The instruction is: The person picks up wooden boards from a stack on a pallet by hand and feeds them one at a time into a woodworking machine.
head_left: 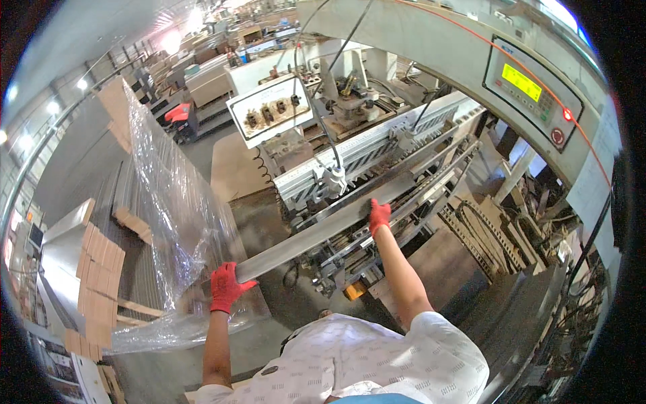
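A long, narrow grey board lies slantwise in front of me, from near left up to the machine at the right. My left hand, in a red glove, is closed round the board's near left end, with its thumb stretched along the edge. Farther along the board, my right hand, also red-gloved, grips its near edge; the fingertips are partly hidden. The board's far part rests over the rails of the machine, beside a white metal guide beam.
Left of me stands a stack of panels in clear plastic wrap, with more stacked boards beside it. A control panel with a lit yellow screen and red button sits upper right. Cables hang above the machine. A red pallet truck stands farther back.
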Demonstrator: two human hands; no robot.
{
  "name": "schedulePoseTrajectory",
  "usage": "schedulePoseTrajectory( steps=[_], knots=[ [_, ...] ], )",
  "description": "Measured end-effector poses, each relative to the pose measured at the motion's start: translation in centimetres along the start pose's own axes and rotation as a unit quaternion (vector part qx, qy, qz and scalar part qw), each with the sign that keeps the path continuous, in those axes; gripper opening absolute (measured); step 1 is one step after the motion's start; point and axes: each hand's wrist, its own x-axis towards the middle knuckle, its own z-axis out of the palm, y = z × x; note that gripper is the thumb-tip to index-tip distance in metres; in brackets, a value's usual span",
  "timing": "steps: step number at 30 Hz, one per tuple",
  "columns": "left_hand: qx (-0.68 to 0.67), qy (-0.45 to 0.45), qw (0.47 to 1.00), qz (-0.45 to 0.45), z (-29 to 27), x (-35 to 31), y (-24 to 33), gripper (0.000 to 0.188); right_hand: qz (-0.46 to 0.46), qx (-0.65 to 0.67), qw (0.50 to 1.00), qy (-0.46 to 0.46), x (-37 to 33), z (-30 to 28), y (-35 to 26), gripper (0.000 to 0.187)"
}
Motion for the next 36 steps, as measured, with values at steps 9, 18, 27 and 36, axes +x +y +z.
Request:
schedulePoseTrajectory(
  steps=[9,18,27,36],
  knots=[
    [0.002,-0.023,0.998,-0.053,5.4,4.2,-5.2,0.072,-0.136,-0.136,0.976,-0.097,0.3,9.4,4.3,0.055],
    [-0.041,-0.055,0.997,-0.019,9.4,7.2,-4.5,0.062,-0.205,-0.272,0.937,-0.080,1.8,8.3,2.6,0.055],
    [-0.006,-0.004,1.000,-0.014,9.7,7.2,-4.0,0.066,-0.264,-0.245,0.925,-0.120,2.7,6.5,2.8,0.043],
    [-0.005,-0.036,0.999,-0.035,10.1,6.8,-5.3,0.060,-0.274,-0.248,0.919,-0.136,2.8,7.6,3.3,0.035]
  ],
)
